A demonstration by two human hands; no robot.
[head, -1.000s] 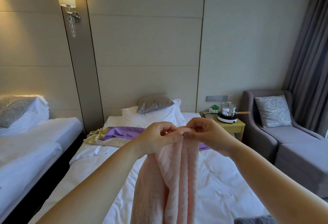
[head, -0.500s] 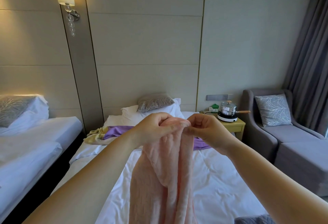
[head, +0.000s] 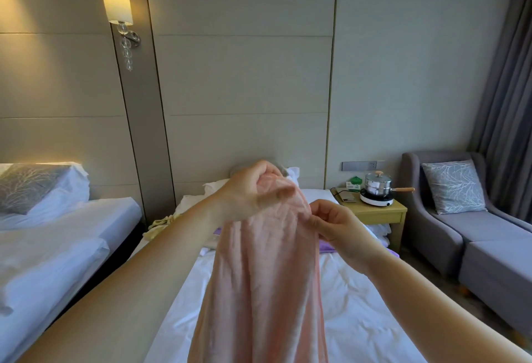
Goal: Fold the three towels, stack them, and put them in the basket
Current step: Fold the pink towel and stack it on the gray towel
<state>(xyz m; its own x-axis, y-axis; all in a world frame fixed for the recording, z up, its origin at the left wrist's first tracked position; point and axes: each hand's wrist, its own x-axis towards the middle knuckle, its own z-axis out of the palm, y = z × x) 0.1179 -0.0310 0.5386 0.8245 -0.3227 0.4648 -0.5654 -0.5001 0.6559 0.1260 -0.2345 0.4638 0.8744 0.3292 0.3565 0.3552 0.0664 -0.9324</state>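
While the pink towel [head: 264,276] hangs in the air above the bed [head: 359,319], the two hands that met at its top edge half a second ago have come apart. The left grip [head: 250,190] has risen, its fingers curled over the bunched top of the cloth with the thumb sticking out. The right grip [head: 336,230] has slid lower and to the right, pinching the side edge between thumb and fingertips. The cloth between them now shows wider and flatter than before.

This looks like the towel being opened out to find its corners, so the first fold is probably not yet made. A purple towel [head: 326,246] and a yellow towel [head: 161,226] lie unfolded on the bed behind it. No basket is in view.
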